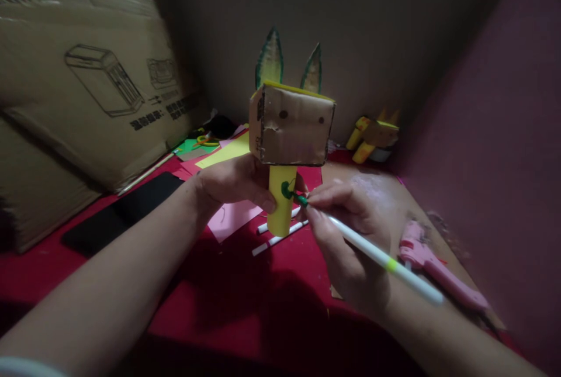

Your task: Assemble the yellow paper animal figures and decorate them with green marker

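My left hand (243, 181) is closed around the yellow tube body of a cardboard rabbit figure (298, 125), holding it upright above the table. Its box head has two dark dots on the front face and two pointed ears edged in green. A green patch (287, 190) is coloured on the yellow tube. Pinched in my right hand (346, 228) is a white marker pen (368, 248) with a green tip and a yellow-green band. The tip is at the edge of the green patch; whether it touches cannot be made out.
White sticks (267, 245) and pink paper (232, 219) lie on the red tablecloth (197, 318). At right, a pink glue gun (433, 266) rests on a cardboard sheet (350, 175). Another cardboard figure (377, 137) stands behind. A black tablet-like slab (118, 213) and large carton (87, 85) are left.
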`<state>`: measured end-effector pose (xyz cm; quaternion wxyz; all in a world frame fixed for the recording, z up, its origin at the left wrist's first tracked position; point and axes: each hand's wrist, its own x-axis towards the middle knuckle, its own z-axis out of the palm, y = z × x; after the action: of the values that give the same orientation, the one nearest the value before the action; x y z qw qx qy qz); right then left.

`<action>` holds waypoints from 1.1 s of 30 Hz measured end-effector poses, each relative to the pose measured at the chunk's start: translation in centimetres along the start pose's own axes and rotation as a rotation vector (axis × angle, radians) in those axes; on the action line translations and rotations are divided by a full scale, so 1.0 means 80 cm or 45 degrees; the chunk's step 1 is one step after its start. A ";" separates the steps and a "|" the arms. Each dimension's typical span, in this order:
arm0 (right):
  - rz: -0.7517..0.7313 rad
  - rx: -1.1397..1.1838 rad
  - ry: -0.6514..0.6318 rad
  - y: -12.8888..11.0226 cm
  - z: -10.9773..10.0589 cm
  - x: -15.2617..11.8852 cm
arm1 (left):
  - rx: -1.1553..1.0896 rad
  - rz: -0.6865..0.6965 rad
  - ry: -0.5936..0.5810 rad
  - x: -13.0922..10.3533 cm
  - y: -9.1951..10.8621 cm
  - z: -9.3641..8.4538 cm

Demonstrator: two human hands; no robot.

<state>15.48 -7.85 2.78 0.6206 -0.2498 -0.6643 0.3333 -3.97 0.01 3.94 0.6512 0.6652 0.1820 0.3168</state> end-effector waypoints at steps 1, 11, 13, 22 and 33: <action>0.000 0.001 -0.013 0.000 0.000 0.000 | 0.008 -0.001 0.002 0.000 0.000 0.000; 0.016 0.006 -0.010 0.001 0.001 0.000 | 0.004 -0.002 0.002 0.000 0.001 0.001; 0.025 0.002 -0.005 0.000 0.001 -0.001 | 0.010 -0.010 -0.003 0.000 0.002 0.002; 0.020 0.033 -0.023 -0.001 0.003 0.001 | 0.014 -0.001 -0.025 0.001 0.004 0.003; -0.003 -0.034 -0.031 -0.002 0.001 0.001 | 0.004 -0.016 0.019 0.000 0.002 0.001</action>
<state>15.38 -7.91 2.99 0.6096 -0.2531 -0.6765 0.3267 -3.96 -0.07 4.09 0.6507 0.6628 0.1916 0.3172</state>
